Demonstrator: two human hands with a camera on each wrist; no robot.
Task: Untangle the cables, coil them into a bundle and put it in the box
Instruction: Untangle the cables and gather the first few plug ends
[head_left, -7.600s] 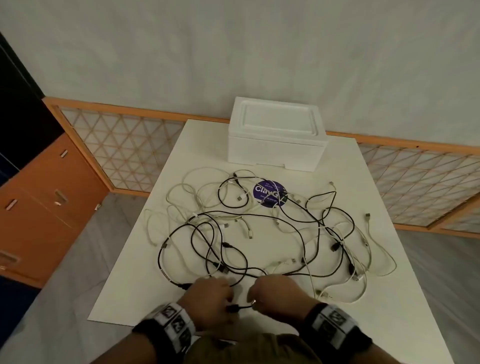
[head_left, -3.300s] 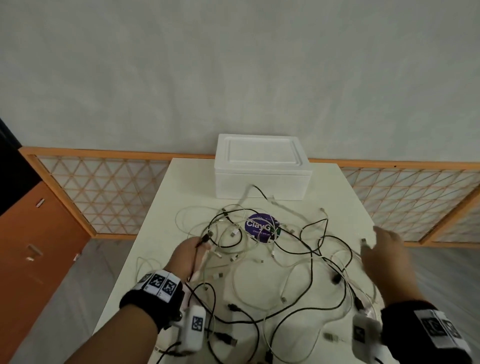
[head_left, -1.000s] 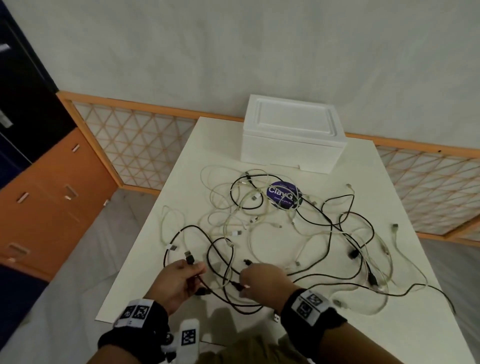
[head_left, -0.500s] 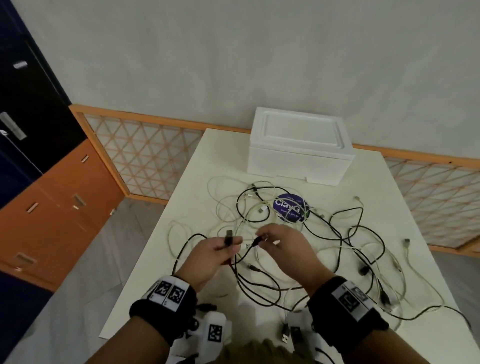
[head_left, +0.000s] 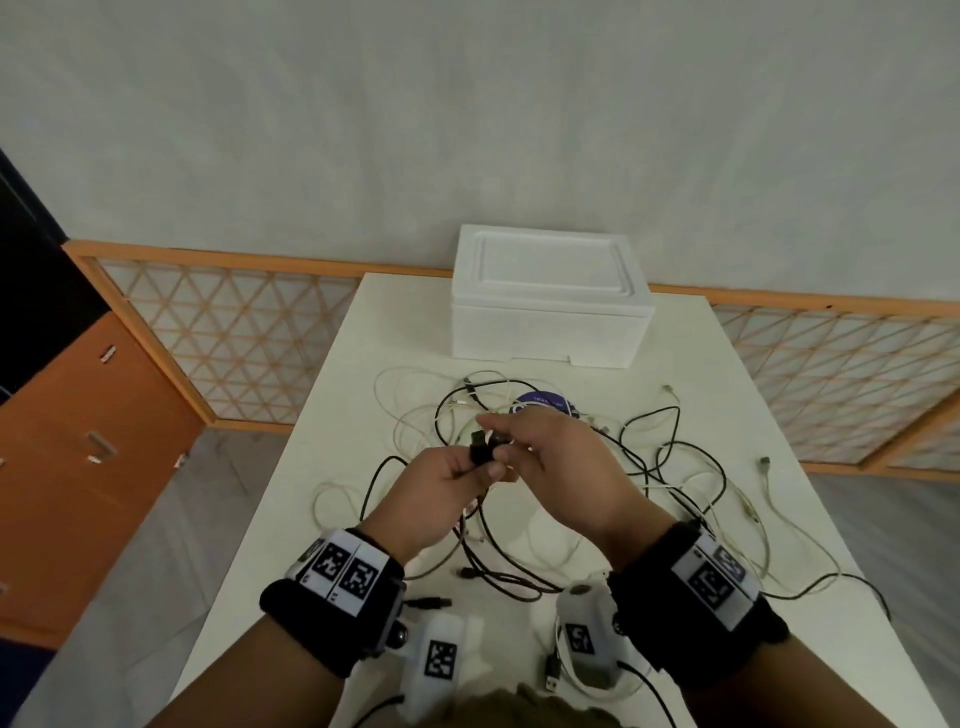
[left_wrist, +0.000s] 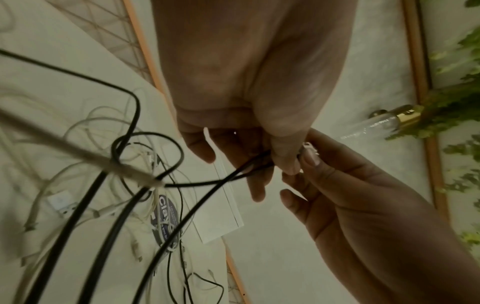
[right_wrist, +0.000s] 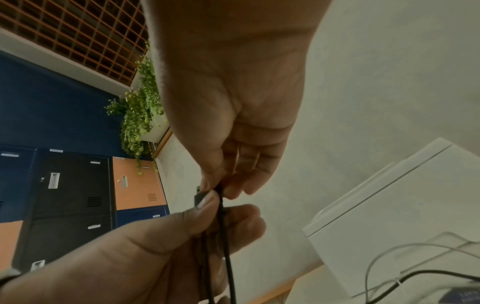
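Note:
A tangle of black and white cables lies across the white table. Both hands are raised over its middle and meet at the two ends of a black cable. My left hand pinches the plug and strands between thumb and fingers. My right hand pinches the same cable just above. Black loops hang from the grip down to the table. The white foam box stands shut at the table's far end.
A purple round sticker on the table shows partly behind my right hand. Loose plugs lie by the near edge. An orange lattice railing runs behind the table, and orange cabinets stand at the left.
Both hands rose from near the table's front edge and came together, lifting the black cable's ends. Its loops now hang below them.

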